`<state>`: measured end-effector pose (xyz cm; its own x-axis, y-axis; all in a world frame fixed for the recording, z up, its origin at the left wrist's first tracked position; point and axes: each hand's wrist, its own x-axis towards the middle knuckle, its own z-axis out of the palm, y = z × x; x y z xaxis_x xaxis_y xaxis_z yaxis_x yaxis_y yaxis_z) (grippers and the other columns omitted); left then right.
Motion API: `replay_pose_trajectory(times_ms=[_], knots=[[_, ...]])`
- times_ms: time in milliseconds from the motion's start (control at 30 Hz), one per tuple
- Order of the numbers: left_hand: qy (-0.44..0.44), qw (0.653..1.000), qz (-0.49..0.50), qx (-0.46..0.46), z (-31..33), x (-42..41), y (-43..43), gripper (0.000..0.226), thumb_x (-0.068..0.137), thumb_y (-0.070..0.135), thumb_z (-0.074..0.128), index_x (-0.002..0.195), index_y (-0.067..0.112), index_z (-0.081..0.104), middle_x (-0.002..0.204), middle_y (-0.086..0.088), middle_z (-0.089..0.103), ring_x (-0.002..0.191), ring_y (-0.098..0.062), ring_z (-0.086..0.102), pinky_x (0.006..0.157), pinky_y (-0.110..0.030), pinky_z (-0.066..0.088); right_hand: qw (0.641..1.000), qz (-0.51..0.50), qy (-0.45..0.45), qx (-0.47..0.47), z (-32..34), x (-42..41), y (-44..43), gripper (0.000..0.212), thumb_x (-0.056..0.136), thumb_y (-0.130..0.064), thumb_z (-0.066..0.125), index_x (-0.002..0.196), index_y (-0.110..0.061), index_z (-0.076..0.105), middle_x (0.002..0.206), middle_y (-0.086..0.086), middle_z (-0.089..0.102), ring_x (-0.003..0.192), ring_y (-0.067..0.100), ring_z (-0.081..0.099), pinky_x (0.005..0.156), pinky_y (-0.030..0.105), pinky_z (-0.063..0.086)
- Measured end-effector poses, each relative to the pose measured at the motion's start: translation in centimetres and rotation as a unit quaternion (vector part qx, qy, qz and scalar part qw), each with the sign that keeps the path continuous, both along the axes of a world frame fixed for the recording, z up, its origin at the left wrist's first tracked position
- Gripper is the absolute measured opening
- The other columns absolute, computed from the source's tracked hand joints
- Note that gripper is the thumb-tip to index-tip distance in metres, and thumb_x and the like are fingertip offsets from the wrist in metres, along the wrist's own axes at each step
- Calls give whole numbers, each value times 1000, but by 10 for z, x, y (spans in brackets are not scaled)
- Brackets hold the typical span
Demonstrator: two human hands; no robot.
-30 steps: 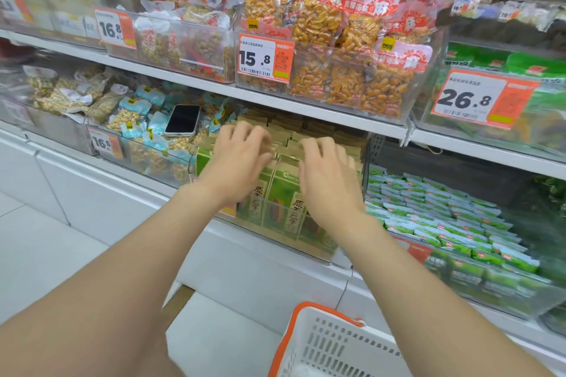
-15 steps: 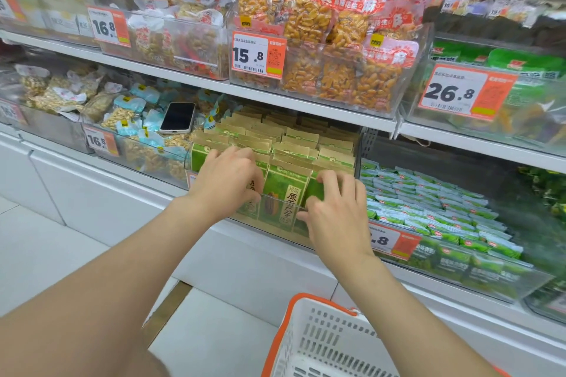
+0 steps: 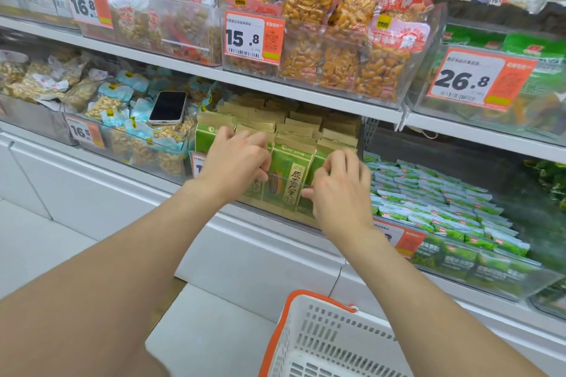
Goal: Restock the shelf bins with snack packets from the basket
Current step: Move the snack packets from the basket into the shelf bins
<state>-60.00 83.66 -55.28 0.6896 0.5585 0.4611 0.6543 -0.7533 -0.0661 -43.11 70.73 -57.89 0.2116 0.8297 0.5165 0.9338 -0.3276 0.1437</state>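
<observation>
The green packets (image 3: pixel 289 168) stood upright in tight rows inside the clear bin (image 3: pixel 277 212) on the lower shelf (image 3: pixel 263 232), their long axes vertical, printed faces toward the aisle, and folded brown tops pointing into the narrow gap under the upper shelf (image 3: pixel 306 98). The left hand (image 3: pixel 235 162) had its fingers curled over the front-left packets' tops. The right hand (image 3: pixel 340 190) pinched the front-right packet's top, hemmed between a nut bin (image 3: pixel 128 144) carrying a phone (image 3: pixel 168 107) and a bin of flat green sachets (image 3: pixel 444 211), while the white basket (image 3: pixel 321 330) sat below in the open aisle.
</observation>
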Motion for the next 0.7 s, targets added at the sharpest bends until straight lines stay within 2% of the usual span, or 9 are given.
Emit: replay_pose_trajectory(times_ms=[100,233,333,400,467,500,567,633,700], knots=[[16,1000,9,-14,-1,1,4,16,82,46,82,88,32,77,100,17,55,105,-17,55,91,-42,31,1000,13,2,-13,-4,5,3,42,86,-52,77,89,-10,72,114,9,50,128,37,40,111,56,34],[19,997,52,-48,1,9,-5,14,80,36,87,84,28,77,97,12,59,95,-20,63,91,-42,34,999,28,-3,-27,-7,4,-1,37,86,-50,76,91,-14,74,110,8,50,128,39,40,115,60,30],[20,994,83,-62,0,20,-20,16,83,32,86,88,25,73,96,6,57,94,-26,65,79,-38,34,998,60,-12,-31,-3,2,-7,28,91,-43,68,93,-15,71,114,11,49,129,41,40,117,65,24],[-12,994,64,-89,-2,28,-34,20,84,34,84,93,24,69,98,3,60,94,-27,64,74,-36,39,994,105,-24,-19,5,10,-17,24,93,-40,56,95,-19,67,116,10,48,123,37,43,119,60,22],[-57,992,19,-111,-2,39,-49,24,85,37,82,96,25,65,100,2,57,96,-25,60,75,-38,46,991,129,-32,2,15,23,-33,23,90,-32,51,106,-18,60,116,8,49,113,34,47,111,50,32],[-74,991,-1,-114,0,45,-56,27,85,40,82,97,25,63,100,3,56,96,-23,57,77,-39,48,992,122,-23,15,18,30,-41,25,87,-30,51,108,-17,57,114,8,48,107,33,47,100,47,38],[-84,989,-40,-111,3,57,-70,28,86,42,81,100,27,63,101,5,57,98,-21,55,80,-40,50,996,88,6,26,20,47,-59,26,84,-31,53,105,-16,54,106,7,47,95,31,44,80,44,40],[-68,988,-61,-122,4,71,-84,25,89,44,79,102,28,65,102,7,62,99,-22,61,79,-39,53,998,59,12,-24,12,70,-76,27,86,-40,52,102,-18,56,101,5,47,92,30,45,77,43,39],[-29,991,-41,-126,2,87,-96,32,89,53,77,101,26,66,100,4,66,96,-26,64,73,-38,53,993,55,-1,-109,-1,88,-89,30,94,-47,48,107,-23,59,101,2,51,96,30,49,79,41,36]])
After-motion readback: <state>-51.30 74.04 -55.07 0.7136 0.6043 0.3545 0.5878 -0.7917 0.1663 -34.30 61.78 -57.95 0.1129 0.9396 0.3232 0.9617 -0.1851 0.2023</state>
